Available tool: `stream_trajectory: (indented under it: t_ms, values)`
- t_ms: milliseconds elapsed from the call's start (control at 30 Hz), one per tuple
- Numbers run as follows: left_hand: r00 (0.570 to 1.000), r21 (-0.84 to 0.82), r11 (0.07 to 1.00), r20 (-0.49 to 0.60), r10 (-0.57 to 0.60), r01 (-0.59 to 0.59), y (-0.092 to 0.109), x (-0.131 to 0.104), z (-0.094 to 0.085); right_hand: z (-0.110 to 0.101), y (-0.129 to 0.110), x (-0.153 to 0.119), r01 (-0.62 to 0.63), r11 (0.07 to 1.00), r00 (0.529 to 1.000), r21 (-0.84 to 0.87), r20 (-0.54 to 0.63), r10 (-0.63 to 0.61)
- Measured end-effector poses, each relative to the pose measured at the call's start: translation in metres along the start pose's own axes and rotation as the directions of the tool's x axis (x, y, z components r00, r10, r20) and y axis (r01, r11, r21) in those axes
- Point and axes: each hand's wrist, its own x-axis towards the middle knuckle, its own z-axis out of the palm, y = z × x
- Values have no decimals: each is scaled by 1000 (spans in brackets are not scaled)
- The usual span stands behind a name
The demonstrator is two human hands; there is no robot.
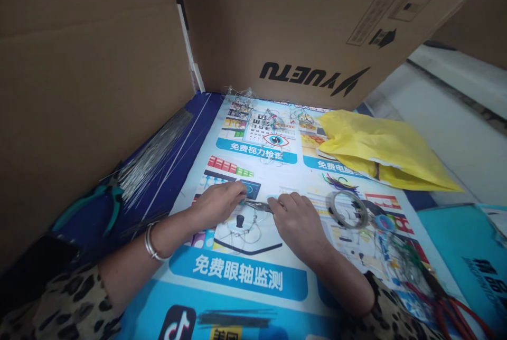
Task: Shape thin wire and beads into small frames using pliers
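Observation:
Near the middle of the printed sheet, my right hand (299,224) is closed round pliers, whose thin metal jaws (258,205) point left. My left hand (222,202) pinches at the jaw tips, where a small bluish bit shows between the fingers. Just below hangs or lies a loop of thin wire with pale beads (237,233), seemingly joined to what the left fingers pinch; the exact join is too small to make out. The pliers' handles are hidden in my right palm. A silver bangle (149,242) circles my left wrist.
Cardboard walls (277,23) rise behind and at left. Teal-handled pliers (93,205) and a bundle of straight wires (154,155) lie left. To the right are a tape roll (348,210), a yellow bag (388,150) and red-handled scissors (447,308). Wire pieces (273,118) lie at the back.

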Motion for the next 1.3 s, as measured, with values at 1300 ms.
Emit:
stream_trajectory:
  t_ms: [1300]
  values:
    - [1000, -22, 999, 2, 30, -30, -1, -1, 2, -4, 1, 6, -15, 996, 999, 83, 50, 11]
